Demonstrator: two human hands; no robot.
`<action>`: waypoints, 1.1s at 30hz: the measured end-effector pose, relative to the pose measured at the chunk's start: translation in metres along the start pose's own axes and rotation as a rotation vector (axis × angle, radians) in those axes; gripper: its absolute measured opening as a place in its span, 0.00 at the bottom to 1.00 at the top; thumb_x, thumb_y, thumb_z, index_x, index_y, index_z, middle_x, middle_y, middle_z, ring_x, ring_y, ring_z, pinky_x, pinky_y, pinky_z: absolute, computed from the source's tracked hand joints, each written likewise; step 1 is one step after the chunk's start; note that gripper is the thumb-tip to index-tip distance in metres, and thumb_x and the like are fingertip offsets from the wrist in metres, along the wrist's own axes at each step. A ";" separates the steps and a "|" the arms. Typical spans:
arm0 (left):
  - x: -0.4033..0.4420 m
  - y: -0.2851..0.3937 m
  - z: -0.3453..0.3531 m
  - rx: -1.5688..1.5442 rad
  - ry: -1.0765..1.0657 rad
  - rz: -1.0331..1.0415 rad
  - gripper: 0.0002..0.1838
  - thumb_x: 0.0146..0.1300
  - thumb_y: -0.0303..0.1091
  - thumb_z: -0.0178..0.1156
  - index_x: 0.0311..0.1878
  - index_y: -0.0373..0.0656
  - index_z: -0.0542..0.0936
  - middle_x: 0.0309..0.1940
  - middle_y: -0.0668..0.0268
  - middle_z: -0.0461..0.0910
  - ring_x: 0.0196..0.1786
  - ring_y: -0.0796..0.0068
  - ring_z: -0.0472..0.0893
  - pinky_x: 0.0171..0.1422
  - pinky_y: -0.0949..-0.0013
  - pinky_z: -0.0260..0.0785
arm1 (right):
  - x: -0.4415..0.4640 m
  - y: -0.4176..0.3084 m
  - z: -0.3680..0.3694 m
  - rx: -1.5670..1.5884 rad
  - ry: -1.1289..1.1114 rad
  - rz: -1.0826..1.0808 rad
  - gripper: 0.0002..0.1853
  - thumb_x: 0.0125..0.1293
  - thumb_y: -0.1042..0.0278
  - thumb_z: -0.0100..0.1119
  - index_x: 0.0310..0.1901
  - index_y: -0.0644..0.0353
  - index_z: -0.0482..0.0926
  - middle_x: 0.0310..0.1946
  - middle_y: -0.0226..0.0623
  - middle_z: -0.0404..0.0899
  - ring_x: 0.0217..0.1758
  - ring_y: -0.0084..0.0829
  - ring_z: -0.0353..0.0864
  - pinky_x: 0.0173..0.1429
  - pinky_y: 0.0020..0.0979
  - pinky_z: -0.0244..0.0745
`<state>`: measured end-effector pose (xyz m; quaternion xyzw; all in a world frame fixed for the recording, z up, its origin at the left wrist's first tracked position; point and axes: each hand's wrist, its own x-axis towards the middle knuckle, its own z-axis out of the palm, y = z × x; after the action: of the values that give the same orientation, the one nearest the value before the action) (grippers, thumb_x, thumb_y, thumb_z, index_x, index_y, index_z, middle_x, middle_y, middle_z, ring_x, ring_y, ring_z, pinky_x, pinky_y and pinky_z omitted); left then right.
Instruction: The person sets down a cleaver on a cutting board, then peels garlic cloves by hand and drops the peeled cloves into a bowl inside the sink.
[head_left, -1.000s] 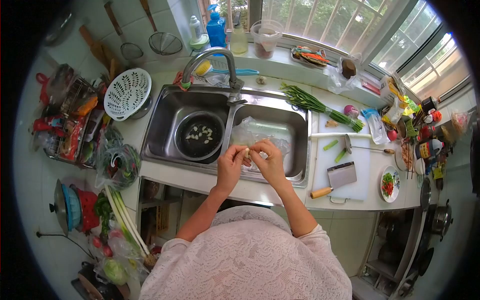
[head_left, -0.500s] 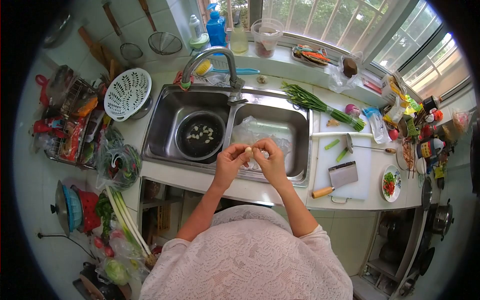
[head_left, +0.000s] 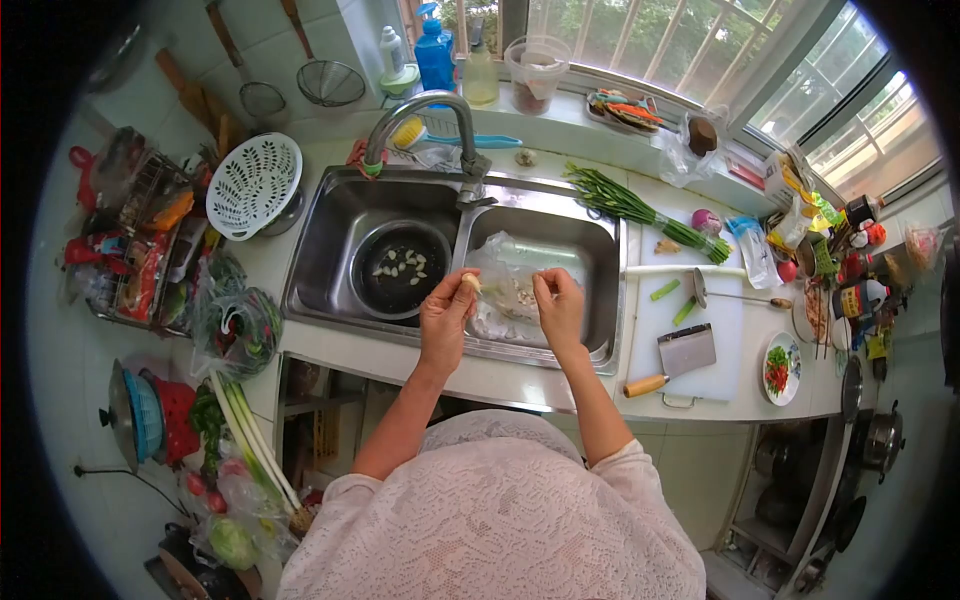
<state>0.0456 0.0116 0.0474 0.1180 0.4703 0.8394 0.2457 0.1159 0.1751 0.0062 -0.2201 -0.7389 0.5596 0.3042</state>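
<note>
A pale garlic clove (head_left: 471, 282) is pinched between the thumb and fingers of my left hand (head_left: 447, 315), near the divider of the double sink. My right hand (head_left: 560, 308) is closed in a pinch over the right basin; whatever it holds, if anything, is too small to name. Beneath and between the hands lies a clear plastic bag (head_left: 500, 318) with pale scraps in the right basin (head_left: 590, 240). In the left basin a dark round bowl (head_left: 372, 295) holds several pale cloves (head_left: 400, 265) in water.
Right of the sink, a white cutting board (head_left: 650, 340) bears a cleaver (head_left: 688, 349), a ladle and green pieces. Green stalks (head_left: 640, 212) lie behind it. A plate (head_left: 793, 385) holds chopped red and green bits. The faucet (head_left: 466, 140) arches over the sink; a white colander (head_left: 255, 187) stands left.
My hands were together at the clove and have now moved apart. The left hand went left with the clove, and the right hand went right.
</note>
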 end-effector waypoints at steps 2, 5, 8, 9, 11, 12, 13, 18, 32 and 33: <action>0.000 -0.003 0.000 0.066 0.008 0.001 0.12 0.67 0.33 0.56 0.50 0.39 0.79 0.33 0.75 0.74 0.31 0.90 0.68 0.34 0.83 0.61 | 0.003 0.009 0.002 -0.275 0.004 -0.153 0.04 0.62 0.74 0.56 0.35 0.66 0.76 0.28 0.36 0.78 0.27 0.28 0.75 0.35 0.27 0.71; 0.000 -0.003 0.000 0.153 0.024 0.011 0.12 0.67 0.34 0.57 0.50 0.40 0.79 0.32 0.77 0.73 0.30 0.91 0.65 0.35 0.83 0.59 | -0.004 -0.013 0.014 -0.169 0.123 -0.242 0.06 0.62 0.74 0.56 0.38 0.67 0.77 0.29 0.41 0.78 0.30 0.34 0.78 0.38 0.30 0.73; 0.000 -0.005 0.008 0.220 0.019 0.052 0.12 0.66 0.34 0.57 0.49 0.40 0.80 0.34 0.77 0.72 0.31 0.89 0.65 0.36 0.83 0.59 | -0.015 -0.049 0.015 0.065 -0.187 -0.161 0.07 0.62 0.73 0.57 0.40 0.66 0.78 0.30 0.39 0.79 0.33 0.31 0.78 0.40 0.28 0.72; 0.000 -0.005 0.011 0.273 0.021 0.088 0.12 0.66 0.35 0.58 0.49 0.40 0.80 0.36 0.75 0.72 0.32 0.88 0.67 0.37 0.83 0.60 | -0.018 -0.053 0.018 0.162 -0.251 -0.056 0.07 0.62 0.74 0.57 0.40 0.66 0.78 0.30 0.39 0.79 0.33 0.29 0.78 0.40 0.27 0.72; -0.001 -0.005 0.014 0.243 0.014 0.064 0.12 0.66 0.34 0.58 0.49 0.40 0.80 0.36 0.75 0.73 0.33 0.88 0.68 0.37 0.82 0.61 | -0.019 -0.058 0.018 0.261 -0.318 0.046 0.07 0.62 0.74 0.57 0.39 0.66 0.79 0.29 0.39 0.79 0.34 0.27 0.78 0.41 0.26 0.72; -0.002 -0.005 0.015 0.214 0.009 0.037 0.12 0.66 0.34 0.58 0.50 0.41 0.80 0.36 0.75 0.73 0.34 0.87 0.69 0.38 0.82 0.62 | -0.019 -0.059 0.017 0.273 -0.297 0.099 0.06 0.61 0.74 0.58 0.38 0.66 0.79 0.28 0.38 0.79 0.33 0.25 0.77 0.40 0.25 0.71; -0.002 -0.004 0.016 0.213 0.012 0.039 0.12 0.66 0.34 0.58 0.50 0.41 0.80 0.36 0.75 0.73 0.34 0.87 0.69 0.38 0.82 0.62 | -0.019 -0.060 0.016 0.285 -0.277 0.152 0.06 0.61 0.74 0.58 0.38 0.66 0.79 0.28 0.37 0.79 0.33 0.24 0.77 0.40 0.25 0.71; -0.005 0.001 0.028 0.132 0.038 0.021 0.11 0.65 0.34 0.60 0.44 0.37 0.79 0.32 0.73 0.75 0.31 0.86 0.70 0.36 0.80 0.64 | -0.020 -0.068 0.013 0.054 -0.168 -0.086 0.03 0.57 0.76 0.59 0.33 0.65 0.78 0.26 0.37 0.78 0.30 0.27 0.77 0.37 0.27 0.70; -0.009 0.008 0.018 0.268 -0.089 -0.034 0.12 0.69 0.36 0.54 0.44 0.35 0.77 0.34 0.66 0.79 0.33 0.81 0.78 0.36 0.77 0.74 | -0.013 -0.070 0.003 -0.136 -0.087 -0.455 0.06 0.50 0.79 0.61 0.30 0.60 0.76 0.24 0.35 0.75 0.28 0.34 0.74 0.37 0.33 0.64; -0.009 0.010 0.017 0.251 -0.108 -0.055 0.12 0.69 0.36 0.54 0.44 0.35 0.76 0.35 0.64 0.79 0.34 0.79 0.79 0.36 0.76 0.76 | -0.012 -0.067 0.002 -0.138 -0.026 -0.421 0.06 0.50 0.79 0.61 0.30 0.60 0.75 0.24 0.36 0.75 0.28 0.35 0.74 0.37 0.33 0.65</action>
<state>0.0579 0.0152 0.0655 0.1800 0.5607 0.7592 0.2772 0.1239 0.1468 0.0681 -0.0742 -0.8088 0.4349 0.3889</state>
